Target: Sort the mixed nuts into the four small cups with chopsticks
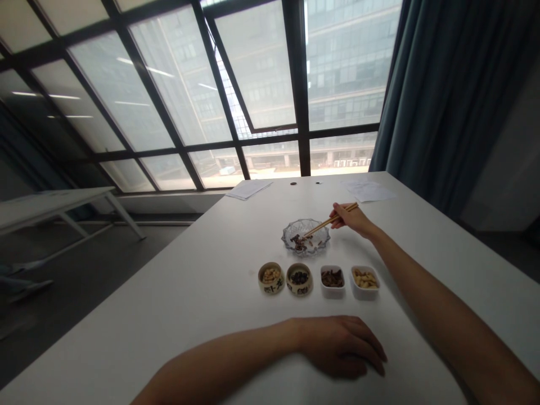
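My right hand [346,217] grips a pair of wooden chopsticks [324,224], their tips down inside a clear glass bowl [287,241] with a scalloped rim. Dark brown bits [300,244] and a few lighter pieces lie in that bowl. Nearer me stands a row of small containers: a round pot of tan nuts or beans [270,275], a round pot of black pieces [299,278], a white square tub of dark brown strips [332,278] and a white tub of yellowish pieces [365,279]. Resting on the table in front of them, my left hand [343,346] holds nothing, fingers loosely extended.
The white table [202,315] reaches toward the windows. Sheets of paper [248,189] lie at its far left, with more papers [369,190] at the far right. A dark curtain [439,101] hangs on the right; another table [54,205] stands to the left.
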{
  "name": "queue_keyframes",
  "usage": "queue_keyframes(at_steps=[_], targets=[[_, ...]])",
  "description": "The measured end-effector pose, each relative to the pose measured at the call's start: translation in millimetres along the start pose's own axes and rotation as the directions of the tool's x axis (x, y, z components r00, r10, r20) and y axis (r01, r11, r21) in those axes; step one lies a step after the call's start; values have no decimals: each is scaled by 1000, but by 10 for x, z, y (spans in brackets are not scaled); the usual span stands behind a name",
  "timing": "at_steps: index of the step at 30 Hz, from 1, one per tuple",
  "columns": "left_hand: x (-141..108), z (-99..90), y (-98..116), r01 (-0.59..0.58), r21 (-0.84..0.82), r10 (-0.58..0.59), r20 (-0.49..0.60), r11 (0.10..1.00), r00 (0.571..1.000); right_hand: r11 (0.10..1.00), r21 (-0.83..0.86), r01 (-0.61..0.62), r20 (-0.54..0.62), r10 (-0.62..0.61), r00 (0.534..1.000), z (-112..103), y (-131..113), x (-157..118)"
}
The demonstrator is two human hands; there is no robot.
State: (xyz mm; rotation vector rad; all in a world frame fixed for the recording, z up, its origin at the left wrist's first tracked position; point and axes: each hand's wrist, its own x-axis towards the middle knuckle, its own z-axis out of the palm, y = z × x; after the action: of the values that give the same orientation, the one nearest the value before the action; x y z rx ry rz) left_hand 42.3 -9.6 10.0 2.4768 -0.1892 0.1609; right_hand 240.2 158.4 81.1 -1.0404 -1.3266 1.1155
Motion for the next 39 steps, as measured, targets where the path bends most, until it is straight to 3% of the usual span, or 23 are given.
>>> queue_keyframes(at_steps=[7, 15, 21, 27, 31, 35, 39], targets=[[-13, 1, -1, -9, -5, 9, -8, 1000, 1000, 1000, -28, -4, -26, 3, 1000, 52, 113, 28], [-7, 3, 4, -36, 23, 37, -25, 999, 999, 984, -103, 144, -175, -161, 971, 72, 261, 83], [-13, 18, -6, -42, 45, 43, -33, 998, 999, 996, -36, 85, -258, -92, 962, 57, 274, 101], [-19, 13, -5, -62, 51, 64, -40, 997, 997, 994, 105, 9, -266, 19, 964, -75, 116, 135], [-23, 16, -11, -55, 38, 56, -40, 998, 998, 982, 186, -20, -180, 54, 982, -245, -82, 102], [-33, 25, -14, -39, 28, 40, -39, 999, 998, 982, 190, -15, 2, 14, 1000, -444, -284, -9], [-36, 24, -2, -53, 24, 54, -44, 998, 998, 994, 102, -44, 214, 21, 977, -604, -420, -128]])
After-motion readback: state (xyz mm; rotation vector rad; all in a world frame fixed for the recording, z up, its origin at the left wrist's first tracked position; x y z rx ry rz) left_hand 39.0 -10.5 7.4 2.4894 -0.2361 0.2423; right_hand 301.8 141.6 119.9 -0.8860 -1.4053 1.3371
